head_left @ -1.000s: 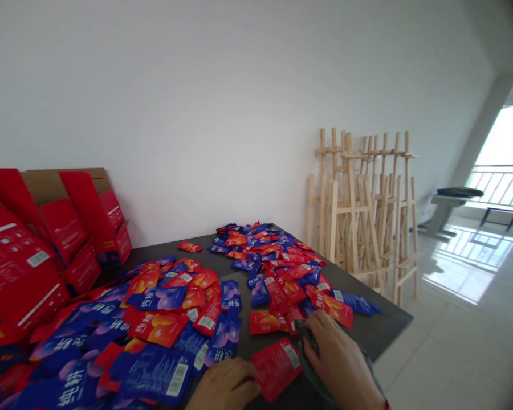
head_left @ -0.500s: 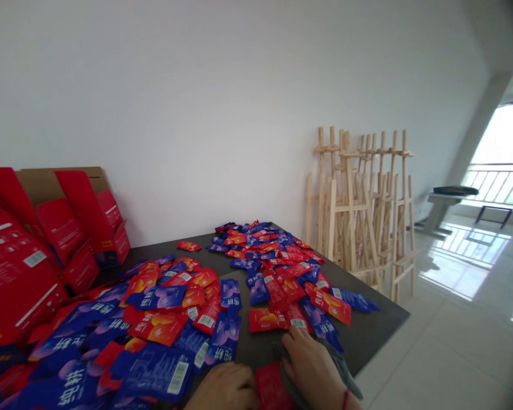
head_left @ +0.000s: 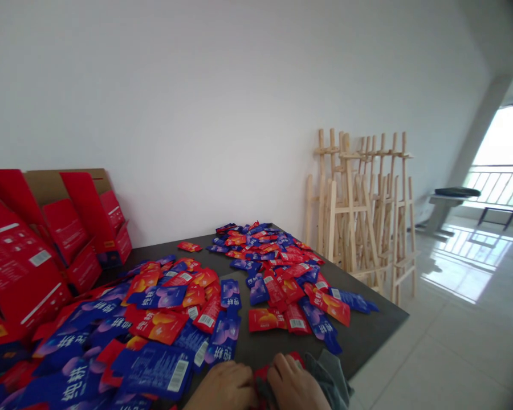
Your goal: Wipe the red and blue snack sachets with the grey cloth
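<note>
Closer together now at the near table edge, the right hand has slid left toward the left hand, and a red sachet lies mostly hidden between them. Both hands are curled and narrow over it, though whether either grips it I cannot tell. Grey fabric bunches beside the right hand. Loose blue and red sachets spread in heaps across the dark tabletop. Flat-opened red cartons lean at the left, beyond the sachets, and wooden easels stand against the wall.
</note>
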The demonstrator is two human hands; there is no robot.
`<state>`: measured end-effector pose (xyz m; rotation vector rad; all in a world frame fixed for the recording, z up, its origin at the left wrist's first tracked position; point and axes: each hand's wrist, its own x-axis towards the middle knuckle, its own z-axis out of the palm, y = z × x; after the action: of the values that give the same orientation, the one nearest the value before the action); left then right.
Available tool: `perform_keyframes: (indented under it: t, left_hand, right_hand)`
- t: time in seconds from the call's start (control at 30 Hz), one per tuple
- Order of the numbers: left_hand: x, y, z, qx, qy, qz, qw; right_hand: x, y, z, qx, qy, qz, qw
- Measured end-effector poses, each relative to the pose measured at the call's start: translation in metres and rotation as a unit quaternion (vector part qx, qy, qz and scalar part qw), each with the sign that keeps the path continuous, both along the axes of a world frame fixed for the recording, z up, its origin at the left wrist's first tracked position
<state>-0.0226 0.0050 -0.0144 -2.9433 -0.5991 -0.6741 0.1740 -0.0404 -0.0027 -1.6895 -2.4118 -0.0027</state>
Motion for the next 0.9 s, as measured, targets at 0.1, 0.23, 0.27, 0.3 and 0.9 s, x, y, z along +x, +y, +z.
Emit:
perform_keyframes:
  t: [0.1,0.23,0.27,0.3,0.9]
  left_hand:
    - [0.0,0.0,0.002,0.008,-0.009,-0.008,1.0]
    - [0.001,-0.001,0.011,0.001,-0.014,-0.011,1.0]
    - [0.001,-0.001,0.014,-0.005,-0.011,-0.015,1.0]
    - [0.001,-0.002,0.017,-0.016,-0.009,-0.017,1.0]
    - [-0.143,0.092,0.157,-0.167,-0.086,0.533,0.825]
  right_hand:
    - [0.003,-0.001,0.002,0.001,0.01,-0.042,0.999]
    - [0.03,0.002,0.017,-0.006,0.027,-0.114,0.993]
    - [0.037,0.003,0.018,-0.007,0.032,-0.129,0.991]
    - [0.044,0.005,0.018,-0.009,0.037,-0.142,0.989]
    - [0.058,0.012,0.002,0.022,0.075,-0.143,0.987]
